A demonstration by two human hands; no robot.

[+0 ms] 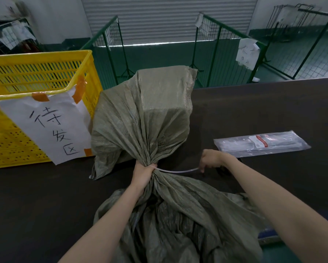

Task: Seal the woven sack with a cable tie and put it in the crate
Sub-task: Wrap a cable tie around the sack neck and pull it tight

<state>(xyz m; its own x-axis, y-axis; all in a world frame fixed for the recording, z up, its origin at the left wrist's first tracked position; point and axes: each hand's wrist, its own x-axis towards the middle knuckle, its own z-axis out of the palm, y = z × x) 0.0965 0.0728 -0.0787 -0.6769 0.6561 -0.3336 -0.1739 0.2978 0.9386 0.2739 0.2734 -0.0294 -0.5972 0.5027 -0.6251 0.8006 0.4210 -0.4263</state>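
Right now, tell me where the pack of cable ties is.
The pack of cable ties lies flat on the dark table, on the right of the head view, just beyond the right hand and right of the sack.

Olive-green woven sack [140, 118]; white cable tie [176, 170]; yellow perforated crate [26, 76], its white paper sign [51, 124] black-lettered, orange-taped; dark brown table [254, 111]; green mesh barriers [110, 42].

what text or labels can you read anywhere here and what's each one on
"待发区": handwritten on the white paper sign taped to the yellow crate.
Red and white label on the clear cable tie pack: print too small to read.
Paper hanging on the green wire fence: handwriting too blurred to read.
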